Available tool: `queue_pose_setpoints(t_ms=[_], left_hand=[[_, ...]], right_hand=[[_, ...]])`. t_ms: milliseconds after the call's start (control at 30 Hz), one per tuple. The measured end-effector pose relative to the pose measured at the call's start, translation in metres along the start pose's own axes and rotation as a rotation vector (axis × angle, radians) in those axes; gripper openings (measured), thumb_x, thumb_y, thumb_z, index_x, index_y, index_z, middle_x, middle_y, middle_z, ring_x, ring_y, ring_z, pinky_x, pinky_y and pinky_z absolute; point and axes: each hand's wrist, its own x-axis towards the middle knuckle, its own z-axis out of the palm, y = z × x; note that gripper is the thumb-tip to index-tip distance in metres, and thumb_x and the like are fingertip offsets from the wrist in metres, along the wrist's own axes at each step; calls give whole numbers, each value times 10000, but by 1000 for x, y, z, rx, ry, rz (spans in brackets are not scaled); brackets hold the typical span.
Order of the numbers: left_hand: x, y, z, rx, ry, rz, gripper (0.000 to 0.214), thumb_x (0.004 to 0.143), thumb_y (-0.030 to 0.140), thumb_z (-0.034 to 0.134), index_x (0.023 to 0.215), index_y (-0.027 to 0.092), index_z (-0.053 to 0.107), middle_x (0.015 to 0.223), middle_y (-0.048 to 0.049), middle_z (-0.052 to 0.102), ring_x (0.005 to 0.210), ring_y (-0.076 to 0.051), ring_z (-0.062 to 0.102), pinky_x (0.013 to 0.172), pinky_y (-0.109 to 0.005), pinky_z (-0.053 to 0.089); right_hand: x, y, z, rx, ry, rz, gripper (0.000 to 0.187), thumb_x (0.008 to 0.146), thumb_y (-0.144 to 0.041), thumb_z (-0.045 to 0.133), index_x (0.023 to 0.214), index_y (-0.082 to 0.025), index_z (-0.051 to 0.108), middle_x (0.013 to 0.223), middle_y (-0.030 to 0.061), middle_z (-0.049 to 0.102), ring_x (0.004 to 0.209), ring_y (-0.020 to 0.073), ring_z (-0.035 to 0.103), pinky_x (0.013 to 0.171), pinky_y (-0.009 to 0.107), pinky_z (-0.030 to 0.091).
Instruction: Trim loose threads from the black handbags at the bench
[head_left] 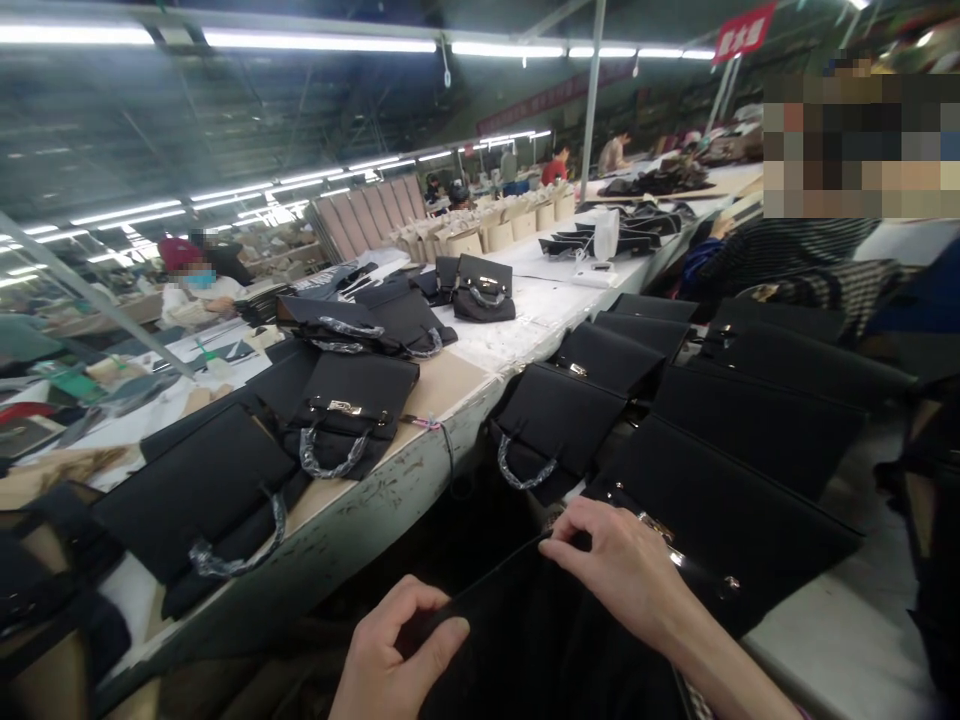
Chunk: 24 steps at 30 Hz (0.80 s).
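A black bag (525, 640) fills the bottom middle, its upper edge running up to the right; its lower part is out of frame. My left hand (401, 650) is closed on the left end of that edge, thumb against the near face. Farther along the same edge, my right hand (611, 555) pinches it between thumb and fingers. Just behind my right wrist lies a black handbag (727, 500) with metal fittings. Another handbag (559, 415), with a plastic-wrapped handle, lies beyond my hands.
Several black handbags cover the surface at right. Across a dark gap, a long table (397, 520) carries a handbag (352, 390) with a wrapped handle and several more. Beige bags (487, 235) stand in rows farther back. A masked person (195, 290) is at left; another person (810, 250) is at right.
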Motion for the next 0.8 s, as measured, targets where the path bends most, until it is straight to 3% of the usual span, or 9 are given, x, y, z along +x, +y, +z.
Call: queue_pose_setpoints(t_ms=[200,567,700,800], left_hand=[[3,2,5,-171,3,-74,339,813,450,673,659,166,572,644,36,482,583,-107,460,539,-190,369],[7,7,12,-72,44,-31,374,826,428,633,589,182,482,605,39,427,560,-112,415,522,-200,345],[17,6,13,50,8,67,293,835,462,637,710,198,668,668,12,539,625,-145,512,587,-218,403],[21,3,17,152,-3,203,340,890,441,577,674,195,670,648,2,550,613,-144,538,587,-219,413]], right_hand=[[-1,0,0,-8,-8,13,159,800,-303,673,652,-253,648,788,-54,699,773,190,627,709,314,372],[-2,0,-1,-1,2,29,154,792,-291,683,646,-256,653,780,-47,704,768,194,633,686,305,368],[-4,1,-4,28,-3,32,164,793,-274,686,637,-249,642,769,-50,696,763,186,627,677,293,367],[-6,1,-3,38,12,57,161,779,-265,700,629,-246,644,756,-49,694,751,182,622,681,293,365]])
